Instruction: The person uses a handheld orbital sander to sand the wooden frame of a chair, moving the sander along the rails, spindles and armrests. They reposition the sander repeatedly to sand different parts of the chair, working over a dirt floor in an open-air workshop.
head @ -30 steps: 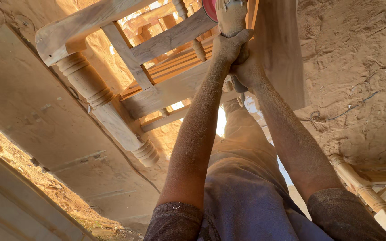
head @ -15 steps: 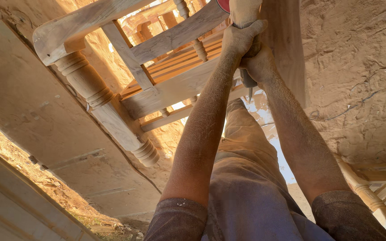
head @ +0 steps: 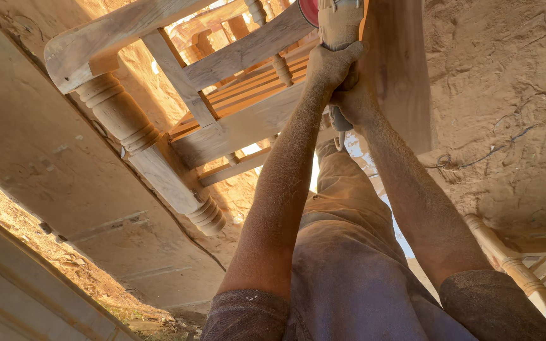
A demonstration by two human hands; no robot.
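Note:
Both my arms reach forward, dusted with sawdust. My left hand (head: 331, 64) wraps around the body of a dust-covered angle grinder (head: 339, 22) at the top of the view. My right hand (head: 355, 101) grips the same tool's rear just below. The grinder's red disc (head: 308, 11) shows at the top edge, next to a pale wooden chair (head: 222, 107) lying on its side. A flat wooden board (head: 396, 69) of the chair stands right beside my hands. The tool's contact point is out of view.
The chair's turned leg (head: 140, 145) stretches across the left. A large flat board (head: 52, 170) lies under it on sawdust-covered ground (head: 507, 113). A thin cable (head: 475, 161) runs over the ground at right. Another turned wooden piece (head: 513, 265) lies at lower right.
My hands and the grinder have shifted a little to the right and up along the chair. The red disc shows again at the top edge after being out of view half a second ago.

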